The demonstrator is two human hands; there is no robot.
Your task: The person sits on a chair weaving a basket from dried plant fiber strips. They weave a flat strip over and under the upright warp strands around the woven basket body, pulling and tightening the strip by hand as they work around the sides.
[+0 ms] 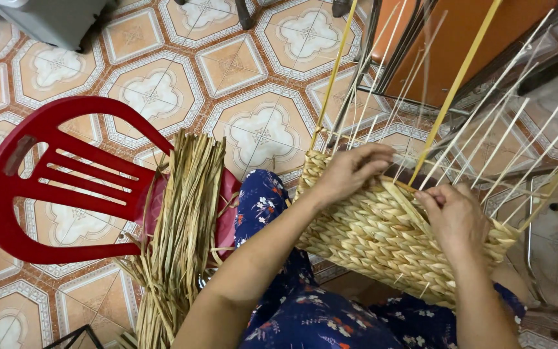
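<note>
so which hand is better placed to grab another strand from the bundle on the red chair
Probably the left hand: the dried reed bundle lies on the red chair on that side, while the right hand works the woven basket farther away.

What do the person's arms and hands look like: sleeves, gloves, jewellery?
Both forearms are bare, no sleeves in view. Left hand and right hand are ungloved; no rings, watch or bracelets visible. The only clothing in view is a dark blue floral garment over the lap.

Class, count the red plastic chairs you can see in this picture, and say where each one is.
1. The red plastic chair stands on the tiled floor at the left, with a bundle of dried straw lying across its seat. Others may be out of frame.
</note>
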